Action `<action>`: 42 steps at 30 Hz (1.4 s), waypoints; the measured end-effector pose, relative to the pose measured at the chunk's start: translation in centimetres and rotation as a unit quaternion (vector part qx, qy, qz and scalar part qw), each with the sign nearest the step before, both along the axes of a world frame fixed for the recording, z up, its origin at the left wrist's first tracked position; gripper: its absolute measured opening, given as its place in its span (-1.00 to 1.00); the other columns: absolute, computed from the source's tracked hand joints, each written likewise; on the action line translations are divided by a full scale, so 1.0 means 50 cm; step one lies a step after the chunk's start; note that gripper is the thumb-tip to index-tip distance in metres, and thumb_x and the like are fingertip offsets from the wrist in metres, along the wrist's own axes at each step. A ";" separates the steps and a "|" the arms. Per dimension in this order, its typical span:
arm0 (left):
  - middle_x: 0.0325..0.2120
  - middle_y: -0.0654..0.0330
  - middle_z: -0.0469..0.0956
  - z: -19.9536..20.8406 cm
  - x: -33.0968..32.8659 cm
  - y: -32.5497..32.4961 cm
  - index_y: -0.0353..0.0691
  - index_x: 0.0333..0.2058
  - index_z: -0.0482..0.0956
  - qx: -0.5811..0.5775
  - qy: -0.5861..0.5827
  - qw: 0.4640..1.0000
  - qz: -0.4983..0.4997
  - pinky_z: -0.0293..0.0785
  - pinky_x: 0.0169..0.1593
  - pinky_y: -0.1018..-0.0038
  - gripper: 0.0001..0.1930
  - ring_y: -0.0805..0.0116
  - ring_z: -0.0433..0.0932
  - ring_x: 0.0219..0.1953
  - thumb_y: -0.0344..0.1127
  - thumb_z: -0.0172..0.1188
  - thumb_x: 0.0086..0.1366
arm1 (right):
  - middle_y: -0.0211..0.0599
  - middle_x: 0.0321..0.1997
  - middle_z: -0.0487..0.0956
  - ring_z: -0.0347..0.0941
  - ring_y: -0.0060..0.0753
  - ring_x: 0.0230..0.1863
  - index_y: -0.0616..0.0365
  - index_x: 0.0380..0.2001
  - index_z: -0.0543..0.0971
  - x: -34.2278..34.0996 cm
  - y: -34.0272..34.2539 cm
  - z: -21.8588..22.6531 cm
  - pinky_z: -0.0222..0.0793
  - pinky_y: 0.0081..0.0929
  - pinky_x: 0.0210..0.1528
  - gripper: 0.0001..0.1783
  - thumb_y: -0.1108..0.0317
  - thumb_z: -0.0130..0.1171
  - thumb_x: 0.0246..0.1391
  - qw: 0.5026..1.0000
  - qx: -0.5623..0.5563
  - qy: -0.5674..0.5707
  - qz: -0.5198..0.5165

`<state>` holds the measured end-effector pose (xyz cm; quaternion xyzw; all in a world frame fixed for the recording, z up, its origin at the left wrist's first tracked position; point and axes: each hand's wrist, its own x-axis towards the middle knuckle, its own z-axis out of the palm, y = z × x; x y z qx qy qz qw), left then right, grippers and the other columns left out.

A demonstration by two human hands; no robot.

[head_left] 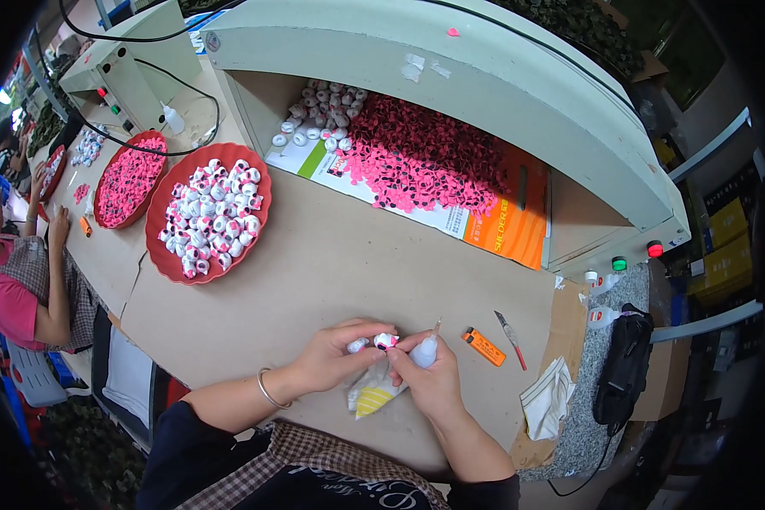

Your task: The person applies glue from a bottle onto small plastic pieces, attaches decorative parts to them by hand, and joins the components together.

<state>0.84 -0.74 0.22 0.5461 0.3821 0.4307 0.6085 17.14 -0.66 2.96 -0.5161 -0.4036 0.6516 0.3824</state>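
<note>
Near the front of the table, my left hand is closed, with a small white ball-shaped piece bearing pink and black patches at its fingertips. Another small white piece sits within the same hand. My right hand grips a translucent squeeze bottle with a thin nozzle pointing up. Its thumb and finger also reach the pink edge of the patched piece. Below both hands lies a white and yellow striped cloth, partly covered by them.
A red bowl of finished-looking white pieces stands left, beside another red bowl of pink pieces. Under the pale curved housing lie heaped pink pieces and white balls. Right: orange lighter, craft knife, folded cloth. A co-worker sits left.
</note>
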 end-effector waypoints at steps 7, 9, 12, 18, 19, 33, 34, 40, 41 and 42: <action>-0.20 0.23 0.42 -0.010 -0.007 0.007 -0.25 -0.06 0.36 -0.078 -0.039 0.996 -0.018 0.32 -0.10 0.60 -0.65 0.52 0.37 -0.16 -0.49 0.05 0.12 | -0.40 -0.50 0.42 0.34 -0.64 -0.54 0.24 -0.38 0.41 0.001 0.011 -0.027 0.28 -0.70 -0.57 -0.83 0.57 0.12 -0.12 0.999 0.037 -0.023 0.011; -0.21 0.23 0.43 -0.008 -0.008 0.006 -0.25 -0.06 0.36 -0.115 -0.062 0.991 -0.015 0.33 -0.10 0.60 -0.65 0.53 0.38 -0.17 -0.49 0.05 0.12 | -0.44 -0.48 0.45 0.34 -0.71 -0.54 0.20 -0.36 0.45 0.001 0.011 -0.035 0.29 -0.73 -0.55 -0.83 0.48 0.14 -0.10 0.998 0.045 -0.023 0.022; -0.22 0.23 0.44 0.004 -0.002 0.005 -0.25 -0.06 0.36 -0.173 -0.113 0.978 -0.005 0.34 -0.09 0.60 -0.65 0.53 0.40 -0.19 -0.50 0.04 0.13 | -0.44 -0.47 0.45 0.35 -0.69 -0.52 0.20 -0.37 0.45 0.008 0.013 -0.032 0.30 -0.72 -0.51 -0.83 0.49 0.14 -0.11 0.997 0.064 -0.013 0.037; -0.22 0.22 0.45 -0.004 -0.004 0.012 -0.27 -0.06 0.36 -0.214 -0.161 0.963 -0.023 0.35 -0.10 0.59 -0.66 0.53 0.40 -0.19 -0.51 0.02 0.14 | -0.44 -0.47 0.42 0.33 -0.69 -0.49 0.21 -0.36 0.42 0.011 0.013 -0.041 0.28 -0.71 -0.46 -0.81 0.59 0.11 -0.14 0.978 0.179 -0.101 0.046; -0.22 0.21 0.44 -0.006 -0.008 0.011 -0.27 -0.06 0.36 -0.211 -0.154 0.965 -0.026 0.36 -0.10 0.59 -0.66 0.53 0.40 -0.19 -0.51 0.01 0.14 | -0.44 -0.47 0.42 0.33 -0.69 -0.49 0.21 -0.36 0.42 0.006 0.014 -0.043 0.28 -0.71 -0.46 -0.81 0.59 0.11 -0.14 0.978 0.178 -0.099 0.048; -0.11 0.25 0.36 -0.010 -0.021 0.009 -0.24 0.02 0.25 -0.181 -0.175 0.967 0.025 0.32 -0.07 0.59 -0.62 0.55 0.35 -0.12 -0.39 -0.03 0.20 | -0.34 -0.47 0.40 0.32 -0.62 -0.48 0.25 -0.33 0.41 -0.015 0.008 -0.051 0.29 -0.70 -0.47 -0.78 0.54 0.12 -0.14 0.985 0.162 -0.062 -0.013; -0.11 0.27 0.35 -0.003 -0.031 0.015 -0.22 0.03 0.22 -0.187 -0.196 0.962 0.040 0.33 -0.11 0.62 -0.60 0.57 0.34 -0.13 -0.35 -0.03 0.21 | -0.33 -0.47 0.40 0.33 -0.59 -0.49 0.25 -0.30 0.38 -0.011 0.004 -0.049 0.31 -0.69 -0.50 -0.76 0.54 0.09 -0.12 0.989 0.139 -0.055 -0.017; -0.18 0.25 0.39 0.011 -0.158 0.073 -0.28 -0.09 0.29 -0.058 -0.446 0.847 0.282 0.37 -0.25 0.68 -0.71 0.59 0.39 -0.29 -0.35 -0.08 0.22 | -0.21 -0.33 0.42 0.34 -0.41 -0.37 0.24 -0.21 0.35 0.014 0.006 -0.033 0.26 -0.53 -0.37 -0.73 0.33 -0.08 0.02 0.953 0.183 -0.240 0.034; -0.18 0.22 0.38 0.013 -0.168 0.073 -0.31 -0.08 0.26 -0.094 -0.479 0.820 0.300 0.38 -0.23 0.67 -0.70 0.58 0.40 -0.28 -0.40 -0.08 0.20 | -0.09 -0.26 0.45 0.36 -0.19 -0.19 0.26 -0.27 0.42 0.009 0.005 -0.011 0.26 -0.30 -0.14 -0.67 0.22 -0.18 0.07 0.885 0.215 -0.406 0.077; -0.17 0.20 0.38 0.014 -0.174 0.079 -0.33 -0.06 0.23 -0.131 -0.511 0.791 0.310 0.38 -0.20 0.66 -0.67 0.57 0.40 -0.26 -0.44 -0.08 0.18 | -0.09 -0.26 0.45 0.36 -0.19 -0.19 0.26 -0.27 0.42 0.012 0.004 -0.010 0.26 -0.30 -0.14 -0.67 0.22 -0.18 0.07 0.886 0.221 -0.401 0.077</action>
